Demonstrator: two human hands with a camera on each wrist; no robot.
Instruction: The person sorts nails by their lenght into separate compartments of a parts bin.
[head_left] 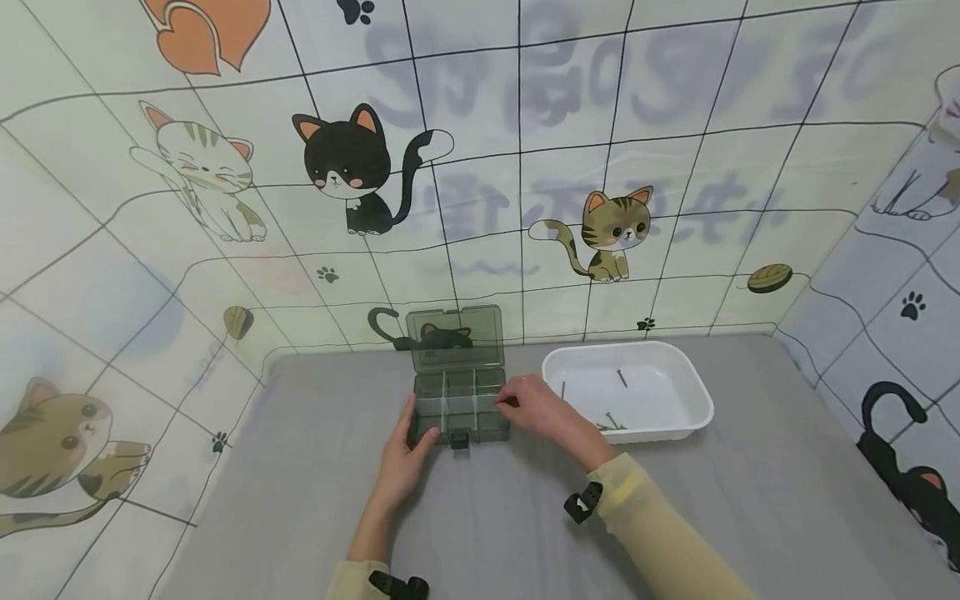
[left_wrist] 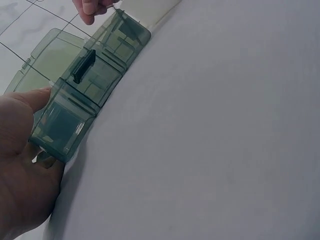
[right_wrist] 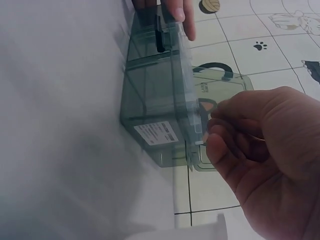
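A green see-through compartment box (head_left: 487,433) stands on the grey surface with its lid (head_left: 459,337) raised at the back. My left hand (head_left: 403,462) holds the box at its left side, thumb at the front rim. Over the right-hand compartments, my right hand (head_left: 536,407) pinches something thin, apparently a screw (left_wrist: 114,6), between thumb and forefinger. Most of it is hidden by the fingers, and in the right wrist view the right hand (right_wrist: 275,145) covers it. Clear dividers split the box into several compartments; whether small items lie in them I cannot tell.
Right of the box sits a white tray (head_left: 697,408), partly behind my right wrist. Several thin screws (head_left: 622,378) lie scattered in it. A cloth wall (head_left: 480,283) printed with cats and grid lines rises just behind the box and tray.
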